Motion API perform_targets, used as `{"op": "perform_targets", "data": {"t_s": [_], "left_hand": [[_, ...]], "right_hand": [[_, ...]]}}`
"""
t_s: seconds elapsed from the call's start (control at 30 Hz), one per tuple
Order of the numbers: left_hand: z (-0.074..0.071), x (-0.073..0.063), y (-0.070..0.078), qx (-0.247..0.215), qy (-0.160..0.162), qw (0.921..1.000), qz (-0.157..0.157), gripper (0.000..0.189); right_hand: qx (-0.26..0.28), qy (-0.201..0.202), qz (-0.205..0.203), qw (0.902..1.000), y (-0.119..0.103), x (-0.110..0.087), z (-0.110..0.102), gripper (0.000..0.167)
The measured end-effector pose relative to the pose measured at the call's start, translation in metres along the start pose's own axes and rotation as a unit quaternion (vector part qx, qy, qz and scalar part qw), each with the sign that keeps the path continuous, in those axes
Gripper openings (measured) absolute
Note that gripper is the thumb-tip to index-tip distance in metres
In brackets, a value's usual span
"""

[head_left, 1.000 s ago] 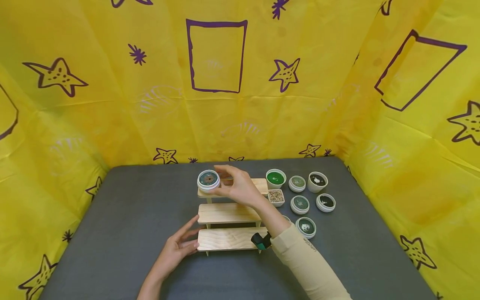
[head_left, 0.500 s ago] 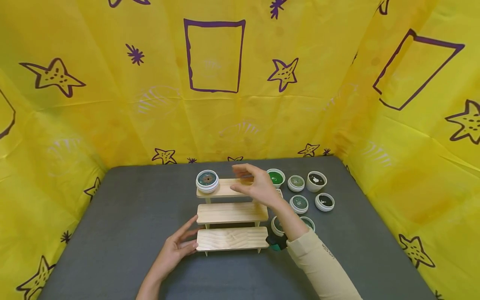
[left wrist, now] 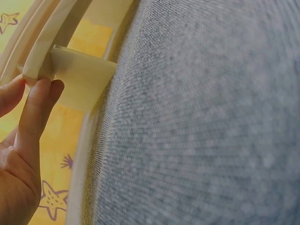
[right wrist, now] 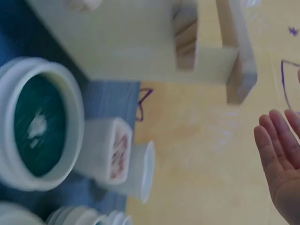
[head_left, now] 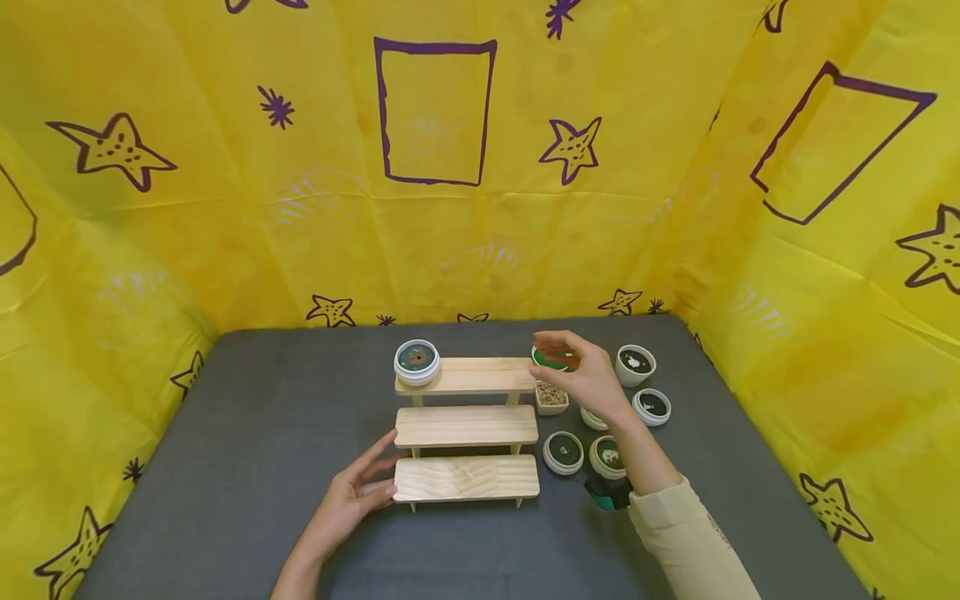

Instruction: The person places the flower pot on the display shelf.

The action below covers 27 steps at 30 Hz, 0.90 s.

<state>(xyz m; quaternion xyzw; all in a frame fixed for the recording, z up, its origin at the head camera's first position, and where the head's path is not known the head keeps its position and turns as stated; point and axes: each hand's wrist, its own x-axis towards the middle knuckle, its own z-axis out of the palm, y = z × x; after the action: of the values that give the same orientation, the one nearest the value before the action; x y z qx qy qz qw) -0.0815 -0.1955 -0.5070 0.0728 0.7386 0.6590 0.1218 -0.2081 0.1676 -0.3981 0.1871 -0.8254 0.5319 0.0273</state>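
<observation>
A three-tier wooden display stand (head_left: 465,427) stands on the grey table. On the left end of its top tier sits a round white jar (head_left: 417,363) with a blue-green and brown top. My left hand (head_left: 347,502) touches the stand's left side, fingertips against the ends of the middle and bottom tiers. Holding nothing, my right hand (head_left: 587,375) hovers over the containers at the right, fingers loosely bent and apart from the thumb. Beneath it, a white cup with a green filling (head_left: 551,360) is partly hidden. A square cup of brown bits (head_left: 552,398) stands just in front.
Right of the stand are further white containers: a dark-filled cup (head_left: 635,365), a dark-filled jar (head_left: 651,407) behind the right forearm, and two green-filled jars (head_left: 563,452) nearer the front. Other jars are hidden by the right hand. Yellow patterned cloth (head_left: 435,250) encloses the table.
My right hand has let go of the jar on the top tier and moved right, over the containers. The jar stays where it was. My left hand keeps its place.
</observation>
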Motion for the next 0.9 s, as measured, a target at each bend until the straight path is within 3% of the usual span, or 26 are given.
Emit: {"op": "perform_targets", "data": {"t_s": [0.13,0.5,0.73,0.9], "left_hand": [[-0.001,0.000,-0.001,0.000,-0.005,1.0000,0.001,0.076],[-0.001,-0.001,0.001,-0.011,-0.011,0.9999,0.006,0.076],[-0.001,-0.002,0.001,-0.006,-0.010,0.9999,-0.002,0.076],[-0.001,-0.002,0.001,-0.004,-0.008,1.0000,0.001,0.076]], "right_hand": [[-0.008,0.015,0.013,0.9998,0.013,-0.010,-0.011,0.049],[-0.003,0.027,-0.005,0.9996,0.042,-0.038,-0.034,0.042],[0.023,0.008,0.007,0.9997,0.061,-0.049,-0.049,0.038],[0.035,-0.026,0.015,0.9989,0.073,-0.055,-0.059,0.035]]}}
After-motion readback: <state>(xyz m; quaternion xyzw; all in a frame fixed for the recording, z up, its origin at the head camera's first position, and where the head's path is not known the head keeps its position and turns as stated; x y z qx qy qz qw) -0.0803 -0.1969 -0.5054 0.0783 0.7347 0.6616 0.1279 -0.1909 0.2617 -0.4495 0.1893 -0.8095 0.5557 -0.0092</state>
